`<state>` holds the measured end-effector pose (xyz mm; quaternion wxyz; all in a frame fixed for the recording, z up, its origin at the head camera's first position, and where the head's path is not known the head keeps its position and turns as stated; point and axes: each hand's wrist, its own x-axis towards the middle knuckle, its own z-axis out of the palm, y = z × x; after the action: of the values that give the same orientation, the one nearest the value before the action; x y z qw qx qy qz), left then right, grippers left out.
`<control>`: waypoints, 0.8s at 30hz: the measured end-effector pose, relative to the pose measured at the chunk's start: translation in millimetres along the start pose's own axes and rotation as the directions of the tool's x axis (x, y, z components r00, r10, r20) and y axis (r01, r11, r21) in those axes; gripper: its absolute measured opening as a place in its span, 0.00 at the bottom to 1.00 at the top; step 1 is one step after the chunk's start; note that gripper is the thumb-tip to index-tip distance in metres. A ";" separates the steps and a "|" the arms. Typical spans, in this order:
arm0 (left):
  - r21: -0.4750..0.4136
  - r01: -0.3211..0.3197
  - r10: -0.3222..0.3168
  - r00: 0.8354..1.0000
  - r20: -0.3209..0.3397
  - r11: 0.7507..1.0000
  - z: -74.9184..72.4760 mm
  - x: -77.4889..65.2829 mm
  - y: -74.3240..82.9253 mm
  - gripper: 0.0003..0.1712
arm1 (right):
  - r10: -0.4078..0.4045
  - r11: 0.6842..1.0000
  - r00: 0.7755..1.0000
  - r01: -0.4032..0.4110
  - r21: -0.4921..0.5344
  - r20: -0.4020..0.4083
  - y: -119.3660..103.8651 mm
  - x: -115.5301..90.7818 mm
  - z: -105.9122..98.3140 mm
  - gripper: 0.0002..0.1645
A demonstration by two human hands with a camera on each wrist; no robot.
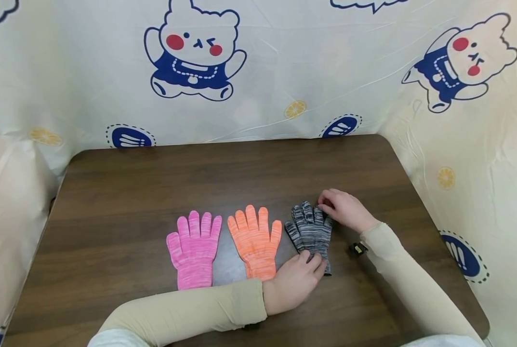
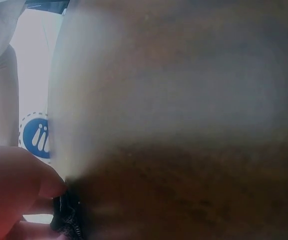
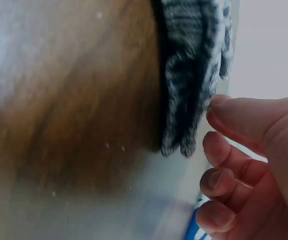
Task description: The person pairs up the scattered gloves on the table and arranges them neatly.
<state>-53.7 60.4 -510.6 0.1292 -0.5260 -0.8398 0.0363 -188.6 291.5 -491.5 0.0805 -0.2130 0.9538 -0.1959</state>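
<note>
A black-and-grey knit glove (image 1: pixel 312 231) lies on the table, fingers pointing away from me. My left hand (image 1: pixel 295 284) pinches its cuff between thumb and fingers; dark knit cloth (image 2: pixel 68 215) shows at the fingertips in the left wrist view. At the glove's far right fingertips is my right hand (image 1: pixel 347 209), fingers loosely bent. In the right wrist view its thumb tip meets the edge of the knit (image 3: pixel 183 90), with the other fingertips apart from it. To the left lie an orange glove (image 1: pixel 255 241) and a pink glove (image 1: pixel 195 250); my left forearm covers their cuff ends.
The brown wooden table (image 1: pixel 124 193) has rounded corners. Behind it and at both sides hangs a pale cloth (image 1: pixel 275 62) printed with cartoon bears. A small black device (image 1: pixel 359 248) sits by my right wrist.
</note>
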 end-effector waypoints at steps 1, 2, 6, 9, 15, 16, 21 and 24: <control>-0.002 -0.001 0.001 1.000 -0.001 1.000 0.3 0.1 0.2 0.25 | 0.012 1.000 1.000 -0.012 0.012 0.005 1.4 -0.9 -0.8 0.03; -0.006 -0.001 0.001 1.000 -0.002 1.000 0.5 -0.1 0.4 0.25 | 0.022 0.999 1.000 -0.022 0.027 0.017 2.9 -2.2 -2.1 0.04; -0.018 -0.006 0.006 1.000 0.005 1.000 1.5 -1.0 1.0 0.24 | 0.040 0.997 0.994 -0.047 0.063 0.099 8.6 -8.0 -9.0 0.11; -0.016 -0.010 0.010 1.000 0.017 1.000 1.5 -1.3 0.7 0.25 | 0.065 0.997 0.986 -0.072 0.037 0.152 13.2 -11.5 -13.0 0.16; 0.003 -0.018 0.018 1.000 0.022 1.000 -1.4 -0.7 -0.5 0.25 | 0.076 0.996 0.987 -0.081 0.031 0.143 22.5 -9.9 -15.3 0.13; 0.007 -0.018 0.018 1.000 0.026 1.000 -2.0 -0.5 -0.7 0.25 | 0.072 0.996 0.988 -0.078 0.036 0.139 23.7 -9.1 -15.4 0.12; 0.000 -0.019 0.019 1.000 0.019 1.000 -2.4 -0.2 -1.3 0.25 | 0.053 0.996 0.986 -0.062 0.057 0.158 24.1 -8.0 -17.7 0.08; -0.004 -0.019 0.019 1.000 0.012 1.000 -2.0 -0.6 -1.3 0.25 | 0.054 0.995 0.981 -0.069 0.075 0.187 22.9 -10.7 -20.2 0.06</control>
<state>-54.1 59.1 -508.5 0.1225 -0.5339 -0.8357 0.0390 -192.4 322.1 -481.7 0.1832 -0.1973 0.9396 -0.2112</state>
